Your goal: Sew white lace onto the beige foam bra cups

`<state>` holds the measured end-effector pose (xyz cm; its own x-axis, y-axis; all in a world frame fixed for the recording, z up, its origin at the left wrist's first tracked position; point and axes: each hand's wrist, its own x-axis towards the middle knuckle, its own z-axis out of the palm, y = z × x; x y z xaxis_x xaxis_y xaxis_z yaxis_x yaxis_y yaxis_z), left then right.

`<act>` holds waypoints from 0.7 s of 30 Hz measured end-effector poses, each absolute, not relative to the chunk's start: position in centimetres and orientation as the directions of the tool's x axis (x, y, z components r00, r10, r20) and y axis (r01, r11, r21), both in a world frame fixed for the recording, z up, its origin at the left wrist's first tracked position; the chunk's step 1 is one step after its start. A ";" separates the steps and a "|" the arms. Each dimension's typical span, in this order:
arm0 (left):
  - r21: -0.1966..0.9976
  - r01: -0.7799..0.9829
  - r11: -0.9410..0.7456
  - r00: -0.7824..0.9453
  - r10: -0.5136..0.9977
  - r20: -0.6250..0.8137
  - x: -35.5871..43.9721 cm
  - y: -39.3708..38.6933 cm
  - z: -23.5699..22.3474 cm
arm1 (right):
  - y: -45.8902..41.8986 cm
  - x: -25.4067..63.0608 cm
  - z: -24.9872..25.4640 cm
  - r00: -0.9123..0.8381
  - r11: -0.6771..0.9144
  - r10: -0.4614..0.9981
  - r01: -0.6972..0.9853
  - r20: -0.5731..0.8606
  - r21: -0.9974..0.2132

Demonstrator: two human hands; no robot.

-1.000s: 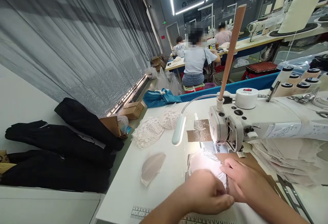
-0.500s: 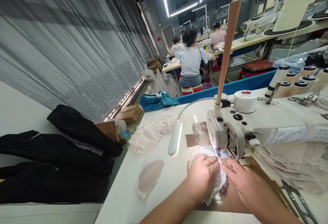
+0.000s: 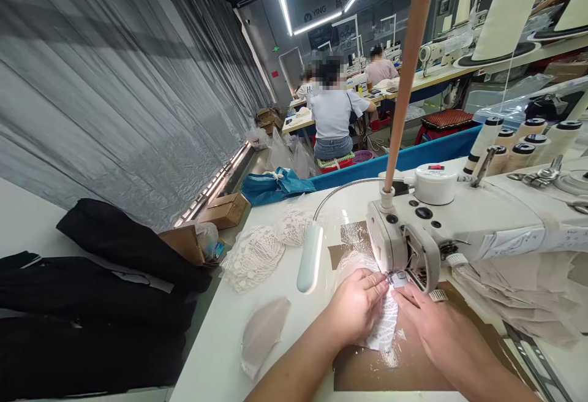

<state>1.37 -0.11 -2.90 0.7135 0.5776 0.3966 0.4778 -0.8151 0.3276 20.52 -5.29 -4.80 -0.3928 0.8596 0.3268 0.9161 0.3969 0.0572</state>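
Note:
A piece of white lace fabric [image 3: 384, 328] lies under the head of the sewing machine [image 3: 390, 236], its front end spread on the brown plate [image 3: 395, 371]. My left hand [image 3: 358, 307] is closed on the lace from the left, fingertips pressed together just in front of the presser foot. From the right, my right hand [image 3: 427, 313] pinches the edge of the same lace close to the needle area. The needle itself is hard to make out. Part of the lace is hidden beneath my left hand.
Left on the white table lie a beige fabric cup piece [image 3: 265, 334] and lace cups [image 3: 253, 255]. A lamp [image 3: 310, 258] on a bendy neck hangs beside the machine. Thread cones [image 3: 521, 154] and stacked beige fabric [image 3: 514, 304] are at right. Seated people [image 3: 333, 117] work beyond.
The lace has shifted further under the machine head, and its front end lies straighter. Both hands stay on it near the needle area. The whole view has turned slightly right.

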 end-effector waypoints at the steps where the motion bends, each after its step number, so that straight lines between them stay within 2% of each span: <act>1: 0.319 0.472 -0.822 0.714 0.568 0.409 1.3 -0.1 -2.8 | -5.4 20.5 -5.1 -0.388 0.393 0.858 0.918 0.335 0.057; 7: 0.306 0.483 -0.820 0.715 0.572 0.403 1.3 0.3 -2.5 | -5.4 20.8 -5.3 -0.405 0.441 0.827 0.898 0.390 -0.001; 11: 0.293 0.550 -0.782 0.695 0.623 0.359 1.4 0.3 -2.6 | -5.3 21.1 -4.8 -0.433 0.479 0.830 0.876 0.353 -0.051; 15: 0.279 0.603 -0.747 0.673 0.664 0.324 1.2 -0.1 -2.4 | -5.4 21.4 -5.4 -0.460 0.493 0.831 0.869 0.311 -0.032; 21: 0.262 0.712 -0.652 0.611 0.758 0.226 1.1 -0.9 -2.5 | -5.2 22.2 -6.9 -0.463 0.513 0.820 0.855 0.337 -0.074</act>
<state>1.13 -0.91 -2.49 0.6112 0.7585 0.2263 0.7118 -0.6517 0.2618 22.21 -5.19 -6.86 -0.4626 0.8201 0.3370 0.8552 0.5129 -0.0744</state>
